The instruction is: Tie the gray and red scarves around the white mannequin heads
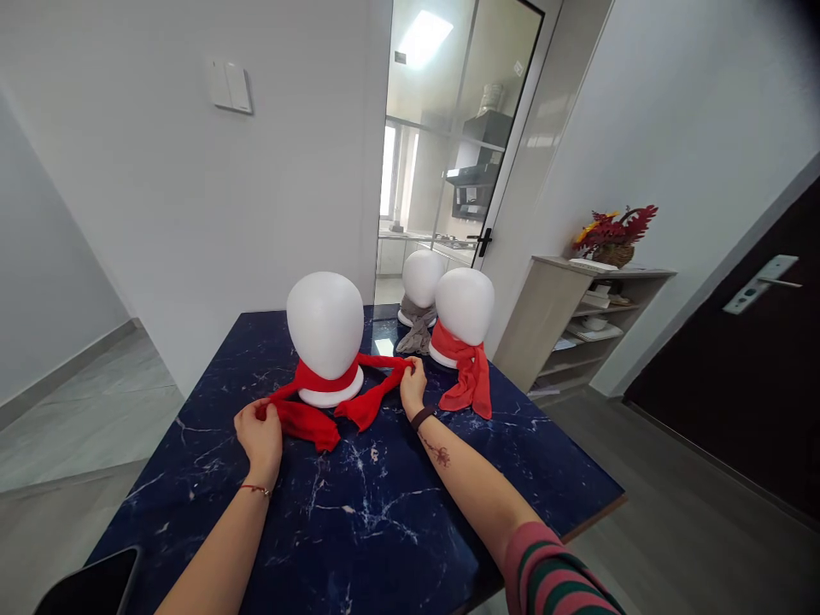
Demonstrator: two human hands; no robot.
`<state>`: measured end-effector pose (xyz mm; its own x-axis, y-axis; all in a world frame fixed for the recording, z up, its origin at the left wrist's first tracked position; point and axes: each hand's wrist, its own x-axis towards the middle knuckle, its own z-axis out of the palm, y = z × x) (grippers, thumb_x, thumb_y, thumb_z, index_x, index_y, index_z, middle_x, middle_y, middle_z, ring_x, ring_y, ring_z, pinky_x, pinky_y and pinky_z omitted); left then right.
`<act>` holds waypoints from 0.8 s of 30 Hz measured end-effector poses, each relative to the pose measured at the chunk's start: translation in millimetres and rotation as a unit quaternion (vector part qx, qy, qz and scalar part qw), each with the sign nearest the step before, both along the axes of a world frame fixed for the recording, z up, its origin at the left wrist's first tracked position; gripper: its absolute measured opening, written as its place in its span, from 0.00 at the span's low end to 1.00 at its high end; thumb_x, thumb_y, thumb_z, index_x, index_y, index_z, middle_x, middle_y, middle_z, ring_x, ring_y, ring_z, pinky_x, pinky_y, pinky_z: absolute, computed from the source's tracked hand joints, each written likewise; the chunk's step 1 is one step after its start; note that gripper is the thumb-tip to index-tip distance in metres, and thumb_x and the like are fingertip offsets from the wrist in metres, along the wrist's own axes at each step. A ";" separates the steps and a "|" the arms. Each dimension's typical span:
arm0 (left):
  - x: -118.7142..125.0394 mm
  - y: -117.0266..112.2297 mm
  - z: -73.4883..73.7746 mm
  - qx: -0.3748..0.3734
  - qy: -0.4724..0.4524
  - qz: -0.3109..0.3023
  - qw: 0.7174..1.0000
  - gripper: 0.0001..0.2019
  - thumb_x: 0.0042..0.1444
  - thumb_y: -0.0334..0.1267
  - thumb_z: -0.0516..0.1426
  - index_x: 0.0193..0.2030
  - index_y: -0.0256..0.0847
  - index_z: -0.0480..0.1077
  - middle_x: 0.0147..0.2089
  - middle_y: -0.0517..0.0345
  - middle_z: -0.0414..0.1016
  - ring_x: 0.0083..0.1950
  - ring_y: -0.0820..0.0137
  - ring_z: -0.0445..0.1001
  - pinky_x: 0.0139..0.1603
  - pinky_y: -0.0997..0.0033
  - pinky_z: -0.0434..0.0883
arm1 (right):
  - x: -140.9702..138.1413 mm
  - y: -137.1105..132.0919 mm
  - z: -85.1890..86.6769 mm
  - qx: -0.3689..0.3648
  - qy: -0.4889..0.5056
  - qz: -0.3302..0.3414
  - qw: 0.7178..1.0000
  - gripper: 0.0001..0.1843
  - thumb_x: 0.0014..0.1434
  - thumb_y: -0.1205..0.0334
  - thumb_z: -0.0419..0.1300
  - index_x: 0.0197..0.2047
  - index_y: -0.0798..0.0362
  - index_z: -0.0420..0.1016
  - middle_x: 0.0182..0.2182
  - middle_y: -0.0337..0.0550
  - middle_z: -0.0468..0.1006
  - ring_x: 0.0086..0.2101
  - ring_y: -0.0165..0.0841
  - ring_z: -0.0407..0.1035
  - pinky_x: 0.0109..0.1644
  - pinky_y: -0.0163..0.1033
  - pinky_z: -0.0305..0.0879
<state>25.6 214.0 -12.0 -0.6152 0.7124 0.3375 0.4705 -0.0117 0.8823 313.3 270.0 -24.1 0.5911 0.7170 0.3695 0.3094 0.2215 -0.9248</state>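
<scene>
A white mannequin head (325, 329) stands on the dark blue marbled table (359, 530). A red scarf (328, 381) passes across the front of its neck, with its two ends drawn out to the sides. My left hand (261, 431) pinches one end of it at the left, and a loose part hangs down to the tabletop. To the right of the head, my right hand (413, 386) grips the other end, which is stretched from the neck and droops back toward the middle. Both hands are closed, a little in front of the head.
Close by on the right stands a second mannequin head (465, 305) with a coral-red scarf (471, 380) knotted at its neck. Behind it is a smaller-looking head (423, 278) wearing a grey scarf (418, 329). A phone (93, 585) lies at the table's near left corner.
</scene>
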 end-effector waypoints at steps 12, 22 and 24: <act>23.8 -10.3 2.3 -0.042 0.284 -0.110 0.952 0.20 0.55 0.47 0.54 0.48 0.36 0.73 0.62 0.40 0.53 0.65 0.51 0.51 0.64 0.51 0.54 | -7.0 -7.6 9.6 -0.040 0.052 0.007 0.998 0.14 0.54 0.59 0.44 0.39 0.51 0.67 0.33 0.43 0.76 0.34 0.35 0.69 0.38 0.37 0.63; 32.8 -16.7 4.9 -0.125 0.349 -0.113 0.922 0.27 0.57 0.54 0.51 0.58 0.41 0.68 0.67 0.37 0.48 0.68 0.47 0.46 0.64 0.42 0.48 | -13.3 46.5 55.4 -0.065 0.031 0.044 0.996 0.18 0.45 0.67 0.59 0.42 0.56 0.69 0.34 0.44 0.76 0.33 0.34 0.71 0.37 0.37 0.67; 33.0 -17.4 5.4 -0.128 0.351 -0.116 0.920 0.27 0.58 0.54 0.50 0.58 0.41 0.68 0.67 0.37 0.49 0.68 0.47 0.47 0.64 0.42 0.49 | -17.8 68.1 82.4 -0.055 0.004 0.069 0.996 0.12 0.47 0.68 0.59 0.39 0.56 0.71 0.32 0.42 0.76 0.33 0.33 0.70 0.39 0.38 0.68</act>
<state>58.7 196.5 -6.6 -0.1304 0.9084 0.3973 0.9366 -0.0186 0.3499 295.4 338.2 58.3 0.4875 0.8269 0.2804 0.2755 0.1591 -0.9481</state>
